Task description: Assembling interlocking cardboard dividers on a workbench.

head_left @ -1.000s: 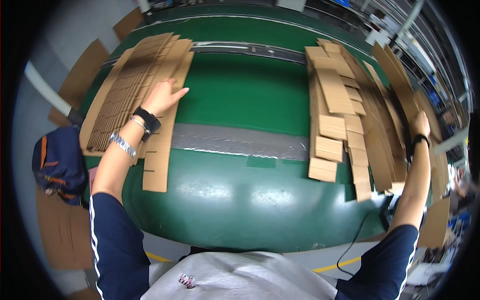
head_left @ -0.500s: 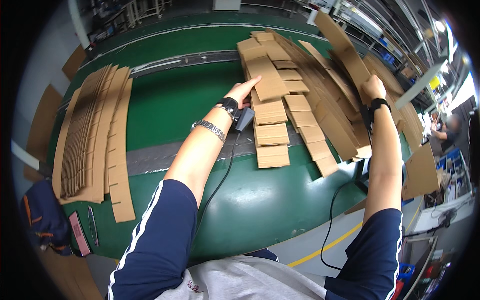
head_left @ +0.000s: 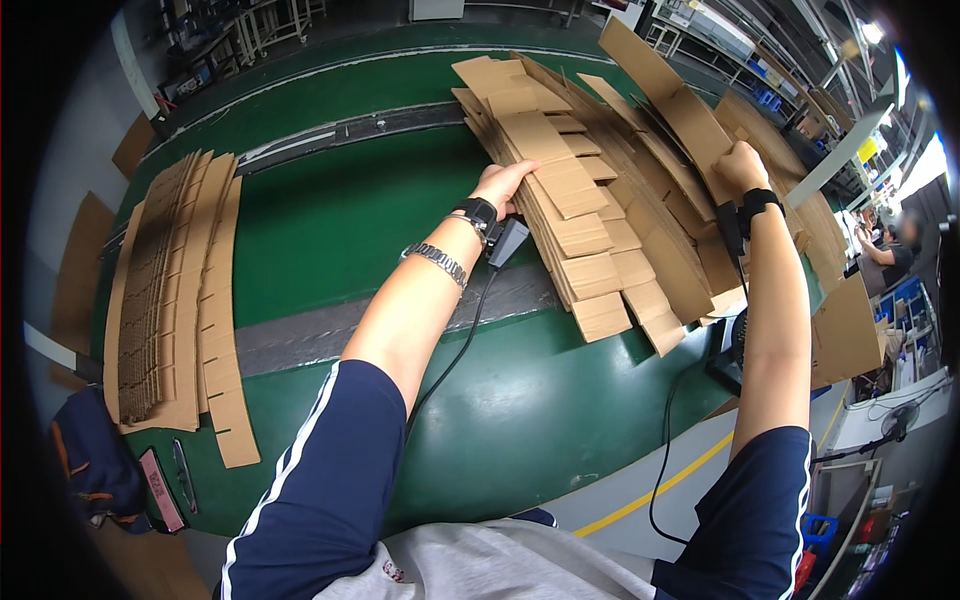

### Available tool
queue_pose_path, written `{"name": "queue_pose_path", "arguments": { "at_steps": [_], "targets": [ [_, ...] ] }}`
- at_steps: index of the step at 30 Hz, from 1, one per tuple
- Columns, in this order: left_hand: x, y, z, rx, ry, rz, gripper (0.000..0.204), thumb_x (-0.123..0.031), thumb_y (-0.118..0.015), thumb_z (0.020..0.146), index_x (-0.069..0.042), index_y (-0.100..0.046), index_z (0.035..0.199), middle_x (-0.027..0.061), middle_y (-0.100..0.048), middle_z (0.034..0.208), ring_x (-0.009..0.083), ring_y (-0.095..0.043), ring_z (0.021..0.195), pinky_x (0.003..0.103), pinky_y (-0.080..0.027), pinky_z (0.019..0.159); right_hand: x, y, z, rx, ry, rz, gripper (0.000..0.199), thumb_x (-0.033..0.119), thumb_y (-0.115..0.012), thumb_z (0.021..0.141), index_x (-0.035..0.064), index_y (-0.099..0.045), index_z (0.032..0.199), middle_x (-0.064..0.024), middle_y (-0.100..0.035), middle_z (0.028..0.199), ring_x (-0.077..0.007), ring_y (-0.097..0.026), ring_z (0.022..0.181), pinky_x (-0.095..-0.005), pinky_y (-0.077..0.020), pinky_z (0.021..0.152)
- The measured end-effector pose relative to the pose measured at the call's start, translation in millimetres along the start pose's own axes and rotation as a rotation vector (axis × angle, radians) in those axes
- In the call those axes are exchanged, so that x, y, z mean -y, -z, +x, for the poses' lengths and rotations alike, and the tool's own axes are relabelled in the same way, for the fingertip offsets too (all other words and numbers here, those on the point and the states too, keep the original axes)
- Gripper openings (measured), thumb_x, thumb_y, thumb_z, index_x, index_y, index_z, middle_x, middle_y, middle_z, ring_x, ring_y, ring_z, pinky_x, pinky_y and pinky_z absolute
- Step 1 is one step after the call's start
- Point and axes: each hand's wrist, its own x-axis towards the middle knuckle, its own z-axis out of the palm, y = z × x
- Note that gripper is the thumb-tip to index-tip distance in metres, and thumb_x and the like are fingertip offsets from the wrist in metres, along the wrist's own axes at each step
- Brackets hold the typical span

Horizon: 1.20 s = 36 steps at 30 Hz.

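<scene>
My left hand point(head_left: 506, 187) grips the left side of a stack of folded cardboard strips point(head_left: 565, 190). Its thumb lies on top, and the other fingers are mostly hidden by the stack's edge. The strips overlap like steps and lean against a second row of cardboard strips point(head_left: 655, 310) on their right. At the far right of the pile, my right hand point(head_left: 742, 168) is closed around the edge of a tall, raised cardboard sheet point(head_left: 665, 90). Both wrists wear black bands with small devices, and a cable runs down from each one.
Another stack of slotted cardboard strips point(head_left: 165, 300) stands at the left of the green table point(head_left: 480, 400). Near it are a pink phone-like object point(head_left: 160, 488), glasses point(head_left: 184, 475) and a dark blue bag point(head_left: 95, 460). A person point(head_left: 888, 250) sits far right.
My left hand has moved right, pushing its row of strips against the neighbouring row and slanting it. My right hand keeps its hold on the raised sheet, which has shifted slightly left in view.
</scene>
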Motion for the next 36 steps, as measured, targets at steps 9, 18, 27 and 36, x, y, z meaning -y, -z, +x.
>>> {"name": "queue_pose_path", "arguments": {
  "at_steps": [9, 18, 27, 36],
  "targets": [
    [-46.6, 42.8, 10.7, -0.029, -0.27, -0.237, 0.055, -0.044, -0.07, 0.08, -0.002, -0.061, 0.115, 0.0117, -0.066, 0.108, 0.023, -0.066, 0.095, 0.04, -0.053, 0.083, -5.1, -4.2, 8.9, 0.04, 0.039, -0.01, 0.039, 0.022, -0.072, 0.07, -0.0054, -0.069, 0.097, -0.0245, -0.067, 0.106, -0.0363, -0.065, 0.103, -0.0402, -0.0516, 0.088],
    [9.7, -51.8, 12.3, 0.213, -0.131, -0.092, 0.064, -0.05, -0.067, 0.082, 0.002, -0.057, 0.12, 0.0141, -0.067, 0.109, 0.0271, -0.066, 0.102, 0.05, -0.05, 0.09, 2.1, -9.1, -7.0, 0.004, 0.009, -0.052, 0.037, 0.019, -0.065, 0.074, -0.003, -0.069, 0.103, -0.024, -0.066, 0.11, -0.0367, -0.063, 0.107, -0.0421, -0.0508, 0.09],
    [24.1, -71.8, 9.4, -0.29, -0.079, 0.375, 0.1, -0.06, -0.07, 0.077, 0.013, -0.037, 0.137, 0.0311, -0.037, 0.144, 0.0327, -0.032, 0.139, 0.041, -0.029, 0.112, 6.7, -9.6, -10.3, 0.043, 0.038, -0.086, 0.036, 0.021, -0.061, 0.077, -0.0027, -0.069, 0.102, -0.0242, -0.065, 0.112, -0.037, -0.063, 0.107, -0.0423, -0.0504, 0.091],
    [21.5, -50.5, 6.0, -0.077, -0.073, 0.044, 0.081, -0.05, -0.079, 0.073, 0.014, -0.057, 0.117, 0.023, -0.061, 0.12, 0.028, -0.057, 0.117, 0.038, -0.042, 0.1, 28.6, -7.8, -15.2, -0.086, 0.026, -0.118, 0.035, 0.02, -0.056, 0.08, -0.0018, -0.068, 0.105, -0.0228, -0.066, 0.111, -0.0385, -0.063, 0.106, -0.0439, -0.0507, 0.091]
  ]
}}
